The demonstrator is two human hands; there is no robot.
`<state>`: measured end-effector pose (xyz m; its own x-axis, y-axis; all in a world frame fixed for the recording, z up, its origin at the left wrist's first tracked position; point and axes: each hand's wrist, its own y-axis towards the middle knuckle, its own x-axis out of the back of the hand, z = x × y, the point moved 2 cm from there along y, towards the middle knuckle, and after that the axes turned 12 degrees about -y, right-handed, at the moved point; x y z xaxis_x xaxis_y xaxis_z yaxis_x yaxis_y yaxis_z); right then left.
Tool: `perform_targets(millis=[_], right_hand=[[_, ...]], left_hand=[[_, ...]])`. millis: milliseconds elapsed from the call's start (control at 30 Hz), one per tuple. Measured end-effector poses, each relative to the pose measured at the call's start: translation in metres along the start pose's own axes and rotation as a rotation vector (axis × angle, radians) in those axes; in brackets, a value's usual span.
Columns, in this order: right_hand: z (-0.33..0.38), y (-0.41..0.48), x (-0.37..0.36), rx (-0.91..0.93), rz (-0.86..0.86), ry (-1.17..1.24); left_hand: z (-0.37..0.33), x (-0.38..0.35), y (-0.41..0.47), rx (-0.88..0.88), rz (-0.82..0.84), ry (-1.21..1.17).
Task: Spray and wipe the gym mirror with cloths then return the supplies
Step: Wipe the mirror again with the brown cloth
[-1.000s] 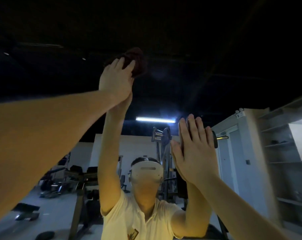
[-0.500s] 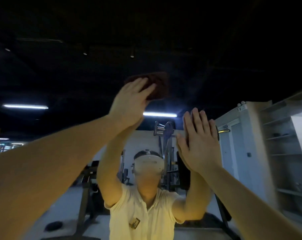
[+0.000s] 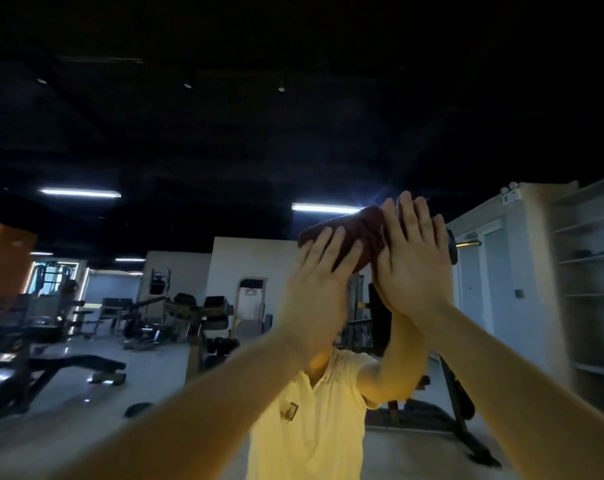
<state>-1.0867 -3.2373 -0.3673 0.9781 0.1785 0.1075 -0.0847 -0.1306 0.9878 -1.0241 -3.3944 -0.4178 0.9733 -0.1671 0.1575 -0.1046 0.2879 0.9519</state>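
the left grip (image 3: 314, 289) is raised in front of the mirror (image 3: 176, 140) with its fingers (image 3: 328, 244) straight and slightly spread. it is released, not clenched, and presses a dark red cloth (image 3: 354, 237) flat against the glass. the cloth lies under those fingertips and reaches up and to the right of the left grip as a long folded bundle, tilted with its right end higher.

the right grip (image 3: 411, 268) is just beside the left grip, on its right and a little higher. it too is released, palm towards the glass, fingers straight and close together, grasping nothing. the cloth's right end meets the thumb side of the right grip; whether any of it lies under that palm cannot be told. both forearms rise from the lower corners towards the grips.

below the two grips the mirror shows the person's reflection in a pale yellow shirt (image 3: 307, 427), its arms lifted to meet the grips. well to the left of the left grip, and lower, a black weight bench (image 3: 72, 363) stands on a pale floor among other gym machines. above it, left of the grips, a strip light (image 3: 80, 193) glows on a dark ceiling. to the right of the right grip are pale open shelves (image 3: 591, 265).
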Motion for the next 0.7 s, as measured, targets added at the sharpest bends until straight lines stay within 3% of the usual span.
perform_targets(millis=[67, 167, 300, 400, 500, 567, 700], right_hand=[[0.0, 0.001, 0.001, -0.014, 0.01, 0.0], [0.002, 0.0, 0.001, -0.032, 0.031, -0.018], [0.003, -0.01, 0.003, -0.013, 0.105, -0.031], [-0.003, -0.008, 0.016, 0.064, 0.188, -0.013], [-0.023, -0.032, 0.031, 0.068, 0.151, 0.063], [-0.039, -0.074, 0.031, 0.026, 0.117, 0.068], [-0.045, -0.143, 0.014, 0.059, 0.23, 0.044]], left_hand=[[0.041, 0.019, -0.011, -0.006, 0.054, 0.1], [0.108, 0.056, -0.042, 0.24, -0.092, 0.114], [0.082, 0.048, -0.047, 0.486, -0.195, 0.057], [0.026, 0.02, -0.035, 0.368, -0.151, -0.006], [-0.01, 0.003, -0.039, 0.27, -0.058, 0.004], [-0.033, -0.003, -0.054, 0.088, 0.065, 0.047], [-0.036, 0.003, -0.105, -0.246, 0.381, 0.196]])
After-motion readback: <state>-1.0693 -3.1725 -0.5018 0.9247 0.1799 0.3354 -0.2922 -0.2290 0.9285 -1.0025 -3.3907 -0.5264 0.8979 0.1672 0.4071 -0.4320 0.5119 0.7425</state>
